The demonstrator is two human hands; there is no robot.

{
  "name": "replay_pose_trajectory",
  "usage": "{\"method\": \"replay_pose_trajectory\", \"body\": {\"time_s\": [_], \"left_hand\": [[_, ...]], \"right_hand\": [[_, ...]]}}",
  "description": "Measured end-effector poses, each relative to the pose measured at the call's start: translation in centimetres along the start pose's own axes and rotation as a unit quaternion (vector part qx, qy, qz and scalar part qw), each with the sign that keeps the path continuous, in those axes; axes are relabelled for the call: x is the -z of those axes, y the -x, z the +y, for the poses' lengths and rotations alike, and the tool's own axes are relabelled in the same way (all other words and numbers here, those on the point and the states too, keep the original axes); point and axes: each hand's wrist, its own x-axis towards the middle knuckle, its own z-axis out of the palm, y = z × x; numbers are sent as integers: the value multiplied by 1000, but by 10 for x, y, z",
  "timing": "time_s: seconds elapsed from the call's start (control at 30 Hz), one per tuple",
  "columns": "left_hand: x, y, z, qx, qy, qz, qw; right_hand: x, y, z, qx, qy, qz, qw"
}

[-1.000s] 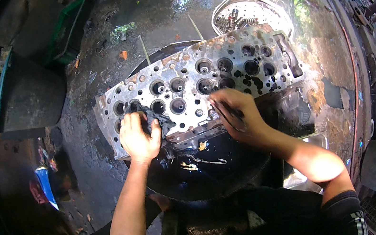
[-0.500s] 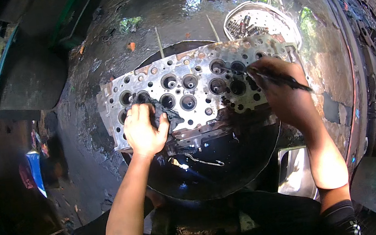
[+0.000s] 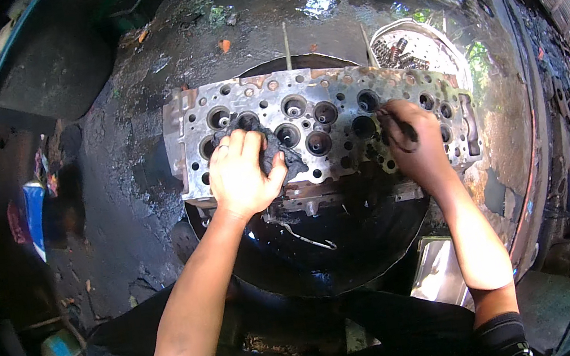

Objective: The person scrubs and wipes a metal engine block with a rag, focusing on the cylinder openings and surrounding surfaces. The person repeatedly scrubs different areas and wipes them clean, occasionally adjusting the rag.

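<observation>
A long grey metal cylinder head (image 3: 341,159), pierced with round valve ports and bolt holes, lies across a dark round basin (image 3: 355,259). My left hand (image 3: 243,165) presses a crumpled black rag (image 3: 277,163) against its left part, the fingers bent over the cloth. Over the right half, my right hand (image 3: 414,138) is closed around a thin dark tool (image 3: 406,130), mostly hidden by the fingers. Its fingertips sit just right of a port, and the hand covers other ports there. Beneath the head, a thin pale hooked piece (image 3: 308,237) shows in the basin.
Behind the head's right end stands a round white tub (image 3: 453,52) holding several coil springs. A shiny rectangular metal tray (image 3: 438,269) is by my right forearm. Two thin rods (image 3: 287,46) rise at the far side. The ground (image 3: 135,148) is dark, wet and oily.
The view has shifted, so the cylinder head appears farther right. My right hand has moved leftward over the head and now covers ports that showed before. My left hand stays on the rag.
</observation>
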Motion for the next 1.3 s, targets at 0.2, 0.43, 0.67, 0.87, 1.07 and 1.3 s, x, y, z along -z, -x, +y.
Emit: {"method": "replay_pose_trajectory", "body": {"time_s": [0.2,0.43,0.67,0.87,1.07,1.3], "left_hand": [[0,3,-2,12,4,-19,1000],[1,3,0,26,17,-29,999],[4,3,1,38,43,-30,998],[10,5,2,17,64,-31,997],[25,19,-19,-84,25,-66,994],[36,16,-46,-1,26,-33,999]], "right_hand": [[5,-8,-9,59,59,-46,995],[-1,-30,-12,39,88,-75,993],[-3,-26,-17,6,26,-41,999],[10,-20,-34,-40,86,-48,994],[60,5,-88,-115,-86,9,990],[-7,13,-93,-12,-192,-97,976]]}}
